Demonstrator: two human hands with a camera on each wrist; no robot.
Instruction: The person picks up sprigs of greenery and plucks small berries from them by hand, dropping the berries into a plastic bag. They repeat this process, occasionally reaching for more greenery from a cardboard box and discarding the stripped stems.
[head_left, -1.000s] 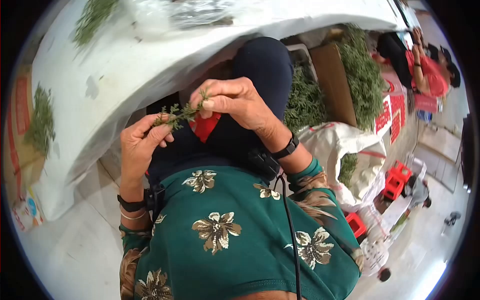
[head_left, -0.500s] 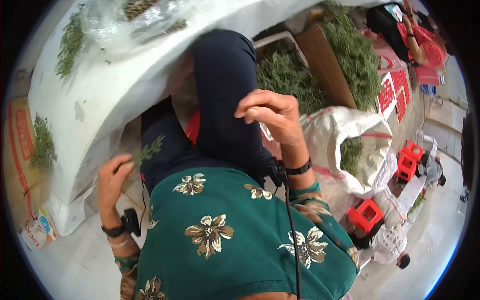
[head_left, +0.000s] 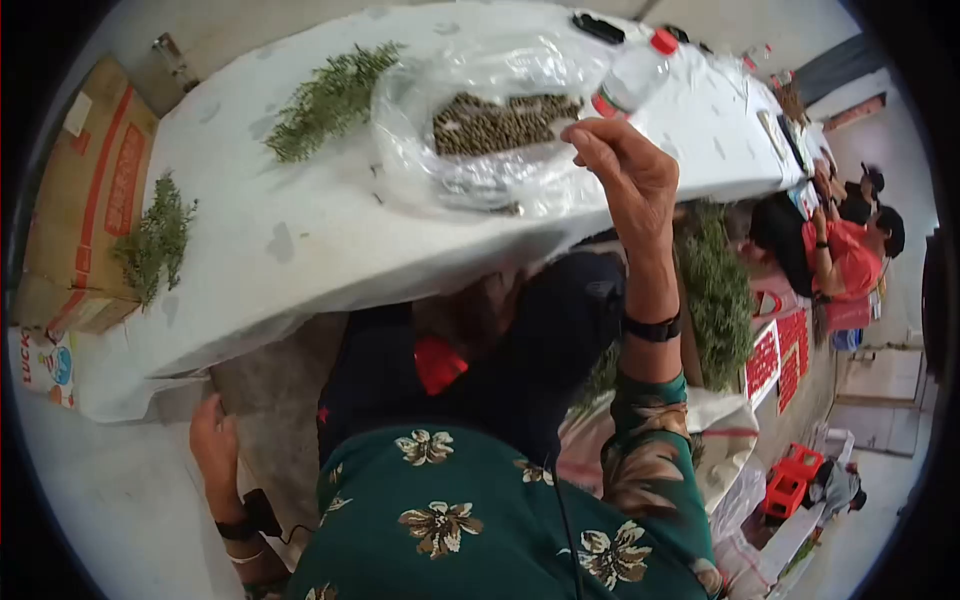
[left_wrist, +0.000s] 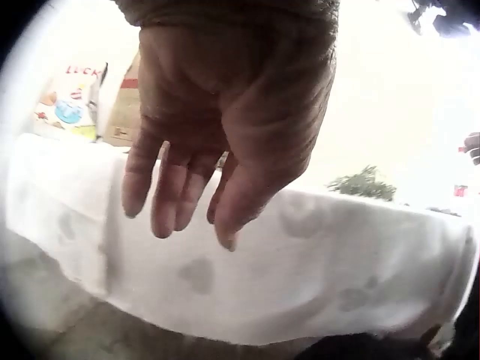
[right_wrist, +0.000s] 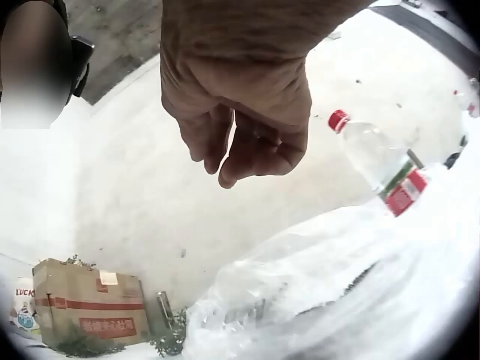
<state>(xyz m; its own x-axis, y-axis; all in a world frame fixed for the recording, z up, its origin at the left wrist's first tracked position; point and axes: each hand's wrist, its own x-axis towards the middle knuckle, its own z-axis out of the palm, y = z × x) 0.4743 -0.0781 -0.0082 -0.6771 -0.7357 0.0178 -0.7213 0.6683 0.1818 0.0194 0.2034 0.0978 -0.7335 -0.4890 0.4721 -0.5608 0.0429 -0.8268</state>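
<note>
My right hand (head_left: 635,175) is raised over the white-covered table (head_left: 350,240), its fingers bent toward the thumb, with nothing visible between them. Just left of its fingertips lies a clear plastic bag (head_left: 400,150) with many small brown pieces (head_left: 480,130) in it. A clear bottle (head_left: 640,75) with a red cap stands beyond that hand; the right wrist view shows it too. Low at the left, my left hand (head_left: 213,445) hangs beside the table's front edge. In the left wrist view its fingers (left_wrist: 163,202) hang loose and hold nothing.
Two green leafy bunches lie at the table's left, one nearer the bag (head_left: 335,100) and one by a cardboard box (head_left: 160,240). More greenery (head_left: 715,300) fills a container at the right. A white sack (head_left: 730,440) and red stools (head_left: 795,475) stand beyond; people sit farther off.
The green sprig that both hands held, then only the left, is gone from the hands. My right hand has moved up over the table; the left has dropped lower. The view has tilted toward the table.
</note>
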